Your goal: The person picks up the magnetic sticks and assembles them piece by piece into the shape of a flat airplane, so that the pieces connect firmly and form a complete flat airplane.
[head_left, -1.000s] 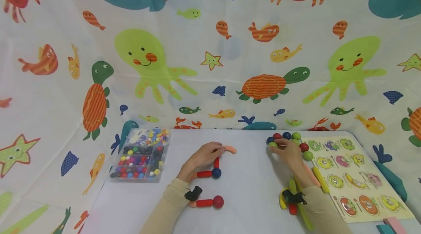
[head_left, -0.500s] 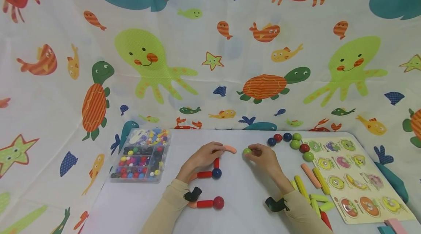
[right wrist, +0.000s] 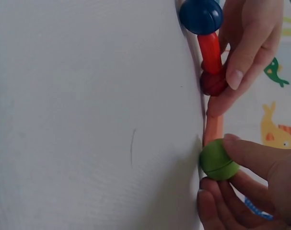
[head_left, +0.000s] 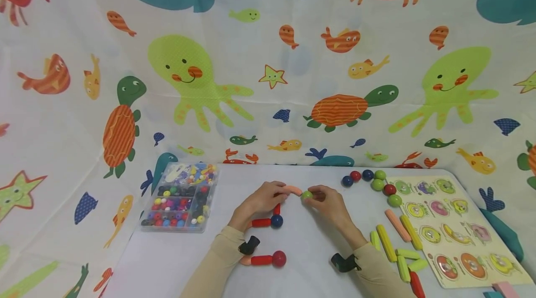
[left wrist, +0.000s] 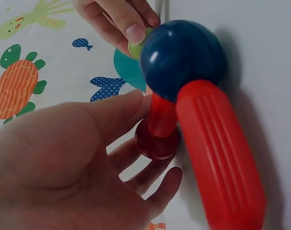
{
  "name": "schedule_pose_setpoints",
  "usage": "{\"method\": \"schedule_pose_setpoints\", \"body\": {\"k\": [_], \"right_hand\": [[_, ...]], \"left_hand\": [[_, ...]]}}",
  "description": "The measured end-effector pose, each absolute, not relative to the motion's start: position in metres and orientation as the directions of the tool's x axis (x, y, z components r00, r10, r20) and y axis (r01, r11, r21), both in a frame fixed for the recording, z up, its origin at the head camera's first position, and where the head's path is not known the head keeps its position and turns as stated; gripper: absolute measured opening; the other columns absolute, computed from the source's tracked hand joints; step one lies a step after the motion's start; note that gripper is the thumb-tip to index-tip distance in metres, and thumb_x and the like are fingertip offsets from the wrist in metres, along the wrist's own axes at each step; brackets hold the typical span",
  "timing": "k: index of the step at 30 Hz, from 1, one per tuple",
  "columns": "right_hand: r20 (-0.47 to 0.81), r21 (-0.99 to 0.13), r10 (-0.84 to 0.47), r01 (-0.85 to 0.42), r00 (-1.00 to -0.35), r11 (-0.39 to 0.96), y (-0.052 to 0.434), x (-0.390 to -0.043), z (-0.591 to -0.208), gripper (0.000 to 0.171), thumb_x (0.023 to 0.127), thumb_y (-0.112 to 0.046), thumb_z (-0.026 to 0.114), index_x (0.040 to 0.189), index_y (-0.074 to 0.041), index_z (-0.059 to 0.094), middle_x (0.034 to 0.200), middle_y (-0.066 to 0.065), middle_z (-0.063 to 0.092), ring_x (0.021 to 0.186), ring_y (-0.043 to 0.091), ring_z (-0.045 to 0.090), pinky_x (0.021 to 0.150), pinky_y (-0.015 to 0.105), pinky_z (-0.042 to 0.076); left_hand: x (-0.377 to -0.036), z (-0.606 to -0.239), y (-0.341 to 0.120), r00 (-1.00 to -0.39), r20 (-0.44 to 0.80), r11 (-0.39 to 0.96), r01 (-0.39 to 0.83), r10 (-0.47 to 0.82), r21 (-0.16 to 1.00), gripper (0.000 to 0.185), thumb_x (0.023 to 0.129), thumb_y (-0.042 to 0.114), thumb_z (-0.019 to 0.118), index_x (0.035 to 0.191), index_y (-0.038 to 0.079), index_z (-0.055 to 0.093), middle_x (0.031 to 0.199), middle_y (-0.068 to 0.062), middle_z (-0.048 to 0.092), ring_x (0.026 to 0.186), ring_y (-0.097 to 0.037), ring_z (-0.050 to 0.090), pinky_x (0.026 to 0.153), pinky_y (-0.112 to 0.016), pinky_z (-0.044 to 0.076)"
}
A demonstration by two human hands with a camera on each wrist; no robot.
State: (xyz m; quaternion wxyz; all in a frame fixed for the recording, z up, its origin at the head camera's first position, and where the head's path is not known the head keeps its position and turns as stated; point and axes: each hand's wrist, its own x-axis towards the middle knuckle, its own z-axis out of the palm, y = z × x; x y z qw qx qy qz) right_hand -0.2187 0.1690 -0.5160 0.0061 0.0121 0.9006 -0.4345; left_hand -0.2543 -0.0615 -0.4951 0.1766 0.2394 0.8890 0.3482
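Note:
A flat figure of rods and balls lies mid-table: a blue ball (head_left: 276, 221) joins a long red rod (head_left: 260, 222) and a short red rod (head_left: 276, 208). The short rod ends in a dark red ball (right wrist: 213, 82), from which an orange curved rod (head_left: 291, 189) runs right. My left hand (head_left: 272, 192) pinches that dark red ball (left wrist: 157, 141) between thumb and fingers. My right hand (head_left: 311, 195) pinches a green ball (head_left: 307, 195) and holds it against the orange rod's free end (right wrist: 213, 129). The same green ball (right wrist: 218, 159) sits between thumb and fingertips.
A clear bead box (head_left: 180, 198) stands at the left. A second red rod with a dark red ball (head_left: 278, 258) lies near the front. Loose balls (head_left: 368, 177), several yellow, green and orange rods (head_left: 395, 237) and a wooden peg puzzle board (head_left: 452, 223) fill the right side.
My right hand took a green ball from the cluster at the right and carried it left to the orange rod's end. The left hand stayed on the figure.

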Motion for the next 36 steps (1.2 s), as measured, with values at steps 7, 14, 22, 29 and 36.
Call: {"method": "schedule_pose_setpoints", "body": {"k": [7, 14, 22, 29, 36], "right_hand": [[-0.034, -0.781, 0.02, 0.039, -0.999, 0.623, 0.167, -0.219, -0.517, 0.038, 0.087, -0.022, 0.081, 0.122, -0.01, 0.07, 0.114, 0.007, 0.073, 0.101, 0.02, 0.069, 0.091, 0.039, 0.057], [-0.031, -0.791, 0.013, 0.032, -0.999, 0.61, 0.166, -0.217, -0.518, 0.037, 0.088, -0.02, 0.08, 0.122, -0.009, 0.07, 0.115, 0.007, 0.073, 0.101, 0.021, 0.069, 0.09, 0.038, 0.058], [-0.037, -0.796, 0.01, 0.036, -0.999, 0.605, 0.167, -0.215, -0.516, 0.038, 0.088, -0.02, 0.08, 0.123, -0.009, 0.07, 0.114, 0.007, 0.073, 0.103, 0.023, 0.069, 0.089, 0.039, 0.058], [-0.055, -0.79, 0.035, 0.065, -0.998, 0.61, 0.186, -0.213, -0.511, 0.038, 0.092, -0.024, 0.076, 0.127, -0.011, 0.068, 0.116, 0.006, 0.072, 0.107, 0.024, 0.068, 0.092, 0.04, 0.057], [-0.027, -0.75, 0.065, 0.063, -0.998, 0.659, 0.224, -0.208, -0.495, 0.035, 0.097, -0.028, 0.07, 0.127, -0.01, 0.068, 0.117, 0.009, 0.072, 0.107, 0.026, 0.068, 0.093, 0.043, 0.055]], "left_hand": [[-0.252, -0.492, -0.065, -0.832, -0.151, 0.633, 0.276, 0.534, 0.723, 0.034, 0.104, 0.021, 0.057, 0.136, 0.012, 0.065, 0.15, -0.013, 0.052, 0.139, -0.033, 0.046, 0.113, -0.053, 0.041], [-0.251, -0.492, -0.067, -0.825, -0.166, 0.627, 0.262, 0.54, 0.733, 0.036, 0.104, 0.022, 0.058, 0.138, 0.012, 0.064, 0.151, -0.012, 0.051, 0.139, -0.033, 0.047, 0.114, -0.052, 0.041], [-0.244, -0.494, -0.069, -0.849, -0.187, 0.625, 0.197, 0.494, 0.755, 0.038, 0.102, 0.025, 0.061, 0.14, 0.018, 0.063, 0.156, -0.015, 0.045, 0.145, -0.036, 0.041, 0.114, -0.058, 0.039], [-0.235, -0.494, -0.081, -0.887, -0.175, 0.612, 0.14, 0.427, 0.778, 0.037, 0.101, 0.029, 0.062, 0.138, 0.021, 0.064, 0.157, -0.013, 0.043, 0.145, -0.037, 0.039, 0.113, -0.06, 0.038], [-0.223, -0.492, -0.102, -0.919, -0.101, 0.583, 0.155, 0.381, 0.798, 0.032, 0.101, 0.028, 0.062, 0.132, 0.021, 0.067, 0.137, -0.01, 0.058, 0.129, -0.03, 0.054, 0.106, -0.053, 0.047]]}}
